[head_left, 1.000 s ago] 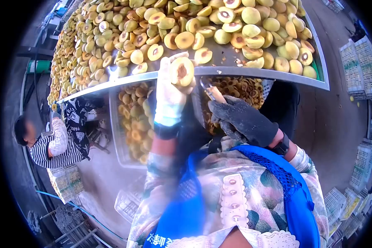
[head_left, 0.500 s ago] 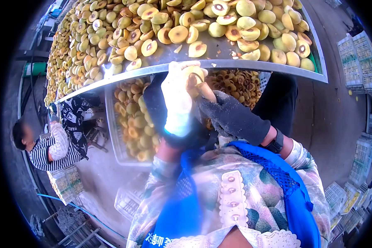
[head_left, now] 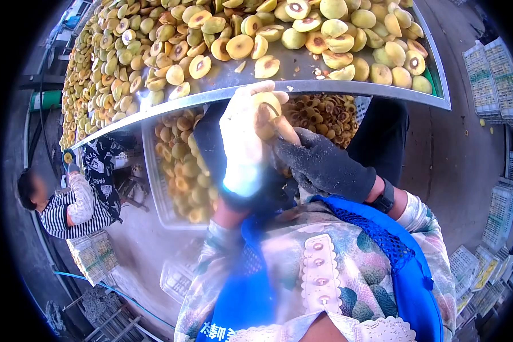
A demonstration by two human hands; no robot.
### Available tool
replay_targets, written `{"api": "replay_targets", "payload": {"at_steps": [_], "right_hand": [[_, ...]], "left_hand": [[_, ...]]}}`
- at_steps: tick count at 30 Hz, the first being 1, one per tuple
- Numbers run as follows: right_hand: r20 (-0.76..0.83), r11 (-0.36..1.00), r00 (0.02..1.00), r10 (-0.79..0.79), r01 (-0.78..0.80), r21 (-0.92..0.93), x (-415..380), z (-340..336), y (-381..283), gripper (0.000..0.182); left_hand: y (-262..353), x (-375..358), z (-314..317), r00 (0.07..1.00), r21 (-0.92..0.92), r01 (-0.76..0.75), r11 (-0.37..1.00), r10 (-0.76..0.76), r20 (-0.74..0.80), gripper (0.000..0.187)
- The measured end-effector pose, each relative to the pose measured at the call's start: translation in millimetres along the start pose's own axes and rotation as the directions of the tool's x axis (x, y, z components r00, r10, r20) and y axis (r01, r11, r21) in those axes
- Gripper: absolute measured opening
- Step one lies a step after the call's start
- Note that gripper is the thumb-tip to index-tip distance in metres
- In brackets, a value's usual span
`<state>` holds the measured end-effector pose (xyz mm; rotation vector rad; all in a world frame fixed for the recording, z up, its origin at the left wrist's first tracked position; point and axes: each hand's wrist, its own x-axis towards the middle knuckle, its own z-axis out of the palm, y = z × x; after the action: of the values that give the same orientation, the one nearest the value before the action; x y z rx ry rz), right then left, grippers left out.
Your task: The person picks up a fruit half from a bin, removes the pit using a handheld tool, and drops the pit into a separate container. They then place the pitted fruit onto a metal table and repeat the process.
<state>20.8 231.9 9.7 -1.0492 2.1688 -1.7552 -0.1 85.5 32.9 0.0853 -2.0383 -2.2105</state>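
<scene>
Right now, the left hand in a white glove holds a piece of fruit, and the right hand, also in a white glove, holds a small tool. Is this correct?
No: the head view shows a black glove on the right hand, not white. The left hand, in white, holds the piece of fruit, and the right holds the small tool.

Fruit halves [head_left: 267, 66] on table [head_left: 353, 87]; crate [head_left: 158, 191] below

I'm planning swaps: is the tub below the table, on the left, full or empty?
Not empty: fruit crowds the visible part of the tub. Brim-full or not, I cannot tell; the table hides its far end.
</scene>
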Motion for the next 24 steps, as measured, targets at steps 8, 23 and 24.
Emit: {"api": "replay_targets", "payload": {"at_steps": [8, 23, 24], "right_hand": [[0.068, 0.843, 0.928, 0.365, -0.361, 0.4, 3, -1, -26, 0.027], [0.692, -0.216, 0.629, 0.354, -0.665, 0.715, -13, -7, 11, 0.029], [0.663, -0.123, 0.611, 0.432, -0.688, 0.715, -14, -6, 16, 0.029]], "left_hand": [[17, -6, 3, 0.992, -0.176, 0.122, 0.977, -0.113, 0.062, 0.047], [-22, 19, -8, 0.913, -0.25, 0.076, 0.965, 0.033, 0.406, 0.045], [-23, 13, 0, 0.962, -0.384, 0.188, 0.904, -0.091, 0.256, 0.04]]}}
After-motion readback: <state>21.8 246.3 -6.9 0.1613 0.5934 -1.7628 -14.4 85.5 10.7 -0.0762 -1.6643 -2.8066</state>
